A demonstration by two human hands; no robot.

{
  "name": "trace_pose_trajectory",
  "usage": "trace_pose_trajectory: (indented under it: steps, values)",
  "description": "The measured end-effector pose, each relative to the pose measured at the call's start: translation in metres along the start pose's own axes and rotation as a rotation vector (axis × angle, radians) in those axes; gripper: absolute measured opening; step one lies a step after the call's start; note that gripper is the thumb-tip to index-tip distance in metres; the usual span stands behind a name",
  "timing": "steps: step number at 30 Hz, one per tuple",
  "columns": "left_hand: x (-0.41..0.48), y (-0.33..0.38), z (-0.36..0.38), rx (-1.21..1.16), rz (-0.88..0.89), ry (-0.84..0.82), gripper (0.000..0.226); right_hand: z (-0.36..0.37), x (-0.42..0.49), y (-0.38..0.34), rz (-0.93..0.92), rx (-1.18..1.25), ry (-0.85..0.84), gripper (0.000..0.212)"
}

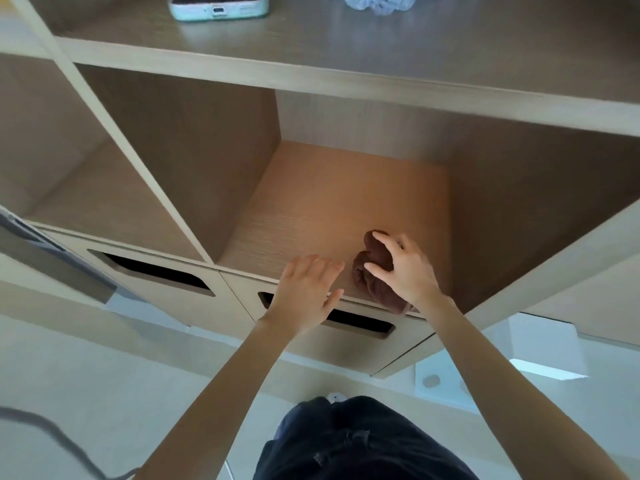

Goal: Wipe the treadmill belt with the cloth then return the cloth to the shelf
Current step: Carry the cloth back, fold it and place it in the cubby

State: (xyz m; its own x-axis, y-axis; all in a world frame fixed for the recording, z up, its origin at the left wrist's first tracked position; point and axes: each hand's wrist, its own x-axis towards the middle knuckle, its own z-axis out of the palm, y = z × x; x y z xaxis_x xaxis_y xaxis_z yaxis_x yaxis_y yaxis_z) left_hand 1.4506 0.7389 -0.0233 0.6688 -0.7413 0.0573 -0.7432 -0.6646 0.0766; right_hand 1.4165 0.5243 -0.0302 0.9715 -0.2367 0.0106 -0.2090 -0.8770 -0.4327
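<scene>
View from above the pale wooden shelf unit (329,202), read from left to right.

- **Far left edge:** a grey, slanted object (34,251). Too little of it shows for me to name it, and no treadmill belt is plainly in view.
- **Lower row:** two drawer fronts with dark slotted cut-outs. One (156,271) sits under the left compartment and one (360,323) under the middle compartment.
- **Top board, near its left end:** a phone in a mint-green case (218,5).
- **Left hand:** my left hand (308,292) is spread flat with straight fingers at the front edge of the middle compartment's floor. It holds nothing, and I cannot tell whether it touches the wood.
- **Cloth:** the crumpled dark brown cloth (379,256) lies just to the right of that hand, at the front edge of the same floor and toward its right front corner. A fold hangs slightly over the lip.
- **Right hand:** my right hand (405,271) grips the cloth from above, thumb and fingers curled into the bundle.
- **Top board, further right:** a bunched blue-grey fabric (379,3), cut off by the frame.

Progress: the cloth is on the shelf but not yet released. I judge this to be the return step. What remains is to let go and draw both hands out. Whether the belt was wiped cannot be checked here.
</scene>
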Motion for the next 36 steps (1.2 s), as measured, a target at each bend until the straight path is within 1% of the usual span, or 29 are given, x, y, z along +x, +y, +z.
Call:
trace_pose_trajectory:
  steps: [2,3,7,9,12,15,17,19,22,25,26,28,29,30,32,33,36]
  values:
    - [0.009,-0.007,0.011,0.008,0.018,-0.048,0.05,0.008,-0.003,0.008,0.057,-0.001,-0.071,0.06]
    - [0.013,-0.011,0.017,0.004,0.028,-0.064,0.05,0.009,-0.005,0.011,0.076,0.023,-0.063,0.06]
    - [0.02,-0.029,0.046,-0.018,0.044,-0.16,0.052,0.005,-0.029,0.015,0.099,0.156,0.124,0.046]
    - [0.019,-0.035,0.056,-0.014,0.067,-0.136,0.054,0.006,-0.045,0.016,0.098,0.163,0.163,0.04]
    - [0.023,-0.04,0.062,-0.023,0.091,-0.099,0.055,0.01,-0.056,0.015,0.065,0.158,0.156,0.038]
    - [0.023,-0.041,0.066,-0.054,0.111,-0.1,0.054,0.016,-0.055,0.004,0.135,0.175,0.202,0.037]
    - [0.027,-0.042,0.067,-0.09,0.131,-0.089,0.055,0.019,-0.053,-0.007,0.149,0.178,0.242,0.033]
    - [0.033,-0.045,0.069,-0.172,0.129,-0.057,0.053,0.023,-0.052,-0.017,0.122,0.192,0.232,0.032]
    - [0.046,-0.051,0.068,-0.389,0.058,-0.05,0.055,0.026,-0.048,-0.023,0.142,0.268,0.175,0.029]
    - [0.054,-0.055,0.067,-0.502,-0.001,-0.055,0.064,0.02,-0.041,-0.019,0.205,0.353,0.224,0.022]
    - [0.056,-0.056,0.068,-0.514,0.005,-0.06,0.063,0.018,-0.039,-0.017,0.204,0.343,0.259,0.023]
    - [0.058,-0.058,0.07,-0.473,0.067,-0.05,0.06,0.016,-0.037,-0.015,0.141,0.275,0.299,0.028]
    - [0.058,-0.059,0.071,-0.412,0.121,-0.028,0.057,0.017,-0.037,-0.014,0.099,0.25,0.279,0.031]
    - [0.058,-0.059,0.073,-0.351,0.17,0.0,0.054,0.019,-0.038,-0.014,0.078,0.237,0.225,0.035]
    - [0.057,-0.058,0.074,-0.296,0.21,0.048,0.049,0.024,-0.042,-0.015,0.128,0.183,0.081,0.043]
    - [0.057,-0.058,0.074,-0.295,0.203,0.067,0.047,0.028,-0.047,-0.015,0.171,0.144,0.048,0.046]
    - [0.056,-0.057,0.074,-0.308,0.174,0.113,0.045,0.033,-0.063,-0.018,0.236,0.092,0.119,0.048]
